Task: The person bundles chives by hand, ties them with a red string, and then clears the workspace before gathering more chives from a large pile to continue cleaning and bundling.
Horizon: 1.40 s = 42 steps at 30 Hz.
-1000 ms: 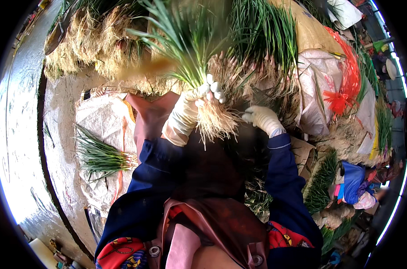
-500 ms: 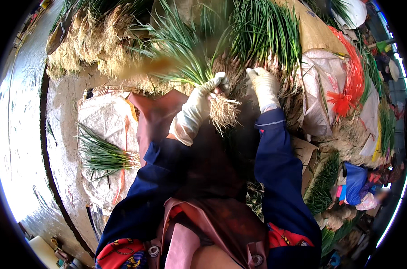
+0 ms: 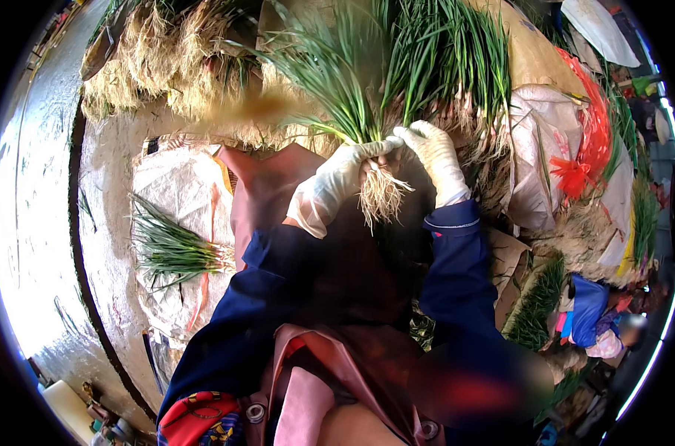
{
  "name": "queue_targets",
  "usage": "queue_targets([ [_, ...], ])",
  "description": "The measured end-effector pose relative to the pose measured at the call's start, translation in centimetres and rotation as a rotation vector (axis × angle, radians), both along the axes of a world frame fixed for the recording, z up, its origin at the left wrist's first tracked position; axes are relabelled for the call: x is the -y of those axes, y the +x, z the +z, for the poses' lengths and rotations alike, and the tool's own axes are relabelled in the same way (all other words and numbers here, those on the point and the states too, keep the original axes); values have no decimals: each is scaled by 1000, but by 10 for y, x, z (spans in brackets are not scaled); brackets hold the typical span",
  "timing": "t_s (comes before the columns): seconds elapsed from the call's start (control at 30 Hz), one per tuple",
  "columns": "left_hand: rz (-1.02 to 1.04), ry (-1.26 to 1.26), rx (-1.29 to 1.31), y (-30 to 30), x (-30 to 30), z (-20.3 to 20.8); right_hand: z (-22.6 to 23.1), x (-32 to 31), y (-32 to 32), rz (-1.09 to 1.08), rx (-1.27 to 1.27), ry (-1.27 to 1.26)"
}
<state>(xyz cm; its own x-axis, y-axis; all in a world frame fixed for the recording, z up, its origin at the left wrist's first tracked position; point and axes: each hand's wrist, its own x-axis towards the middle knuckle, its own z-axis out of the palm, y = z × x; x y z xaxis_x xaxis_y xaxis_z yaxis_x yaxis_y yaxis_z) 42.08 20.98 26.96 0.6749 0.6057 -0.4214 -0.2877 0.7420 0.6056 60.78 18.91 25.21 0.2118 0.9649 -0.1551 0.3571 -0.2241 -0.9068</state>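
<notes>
My left hand (image 3: 334, 182), in a pale glove, is closed round a bunch of green onions (image 3: 358, 111). Their leaves fan upward, and their pale roots (image 3: 380, 189) hang below my fingers. My right hand (image 3: 435, 156), gloved too, is pinched at the right side of this bunch, its fingertips beside my left thumb. A thin green stalk rises from that pinch, though its lower end is hidden. Just beyond my right hand lies a large pile of green onions (image 3: 464, 59), bulbs and roots toward me.
To the left, a small bunch of green onions (image 3: 178, 253) lies on a white sack (image 3: 174, 178). Root bundles (image 3: 159, 59) line the far left. At right are a pale sack (image 3: 534, 149) and red netting (image 3: 594, 134). Another person (image 3: 598, 316) is farther right.
My right hand has come from the pile to the bunch, its fingers now meeting my left hand. The left hand and bunch have shifted slightly right, with the bunch more upright.
</notes>
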Motion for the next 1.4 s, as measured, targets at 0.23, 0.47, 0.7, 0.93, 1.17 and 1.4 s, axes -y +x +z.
queue_targets([
  [0.23, 7, 95, 17, 11, -2, -30, 12, -13, -4, -228, -423, -129],
  [0.47, -14, -58, 60, 10, -1, -18, 6, -5, -12, -246, -572, -41],
  [0.7, 20, -122, 212, 19, -4, -33, -23, -4, -11, -356, 445, 244],
  [0.93, 70, -215, 274, 15, -1, -36, -35, -7, -13, -828, -640, 184],
  [1.17, 32, -251, 454, 8, 7, -42, -23, 3, -23, -189, -1334, -53],
  [1.4, 70, -206, 399, 10, 9, -35, -10, 4, -25, -119, -1125, -50],
])
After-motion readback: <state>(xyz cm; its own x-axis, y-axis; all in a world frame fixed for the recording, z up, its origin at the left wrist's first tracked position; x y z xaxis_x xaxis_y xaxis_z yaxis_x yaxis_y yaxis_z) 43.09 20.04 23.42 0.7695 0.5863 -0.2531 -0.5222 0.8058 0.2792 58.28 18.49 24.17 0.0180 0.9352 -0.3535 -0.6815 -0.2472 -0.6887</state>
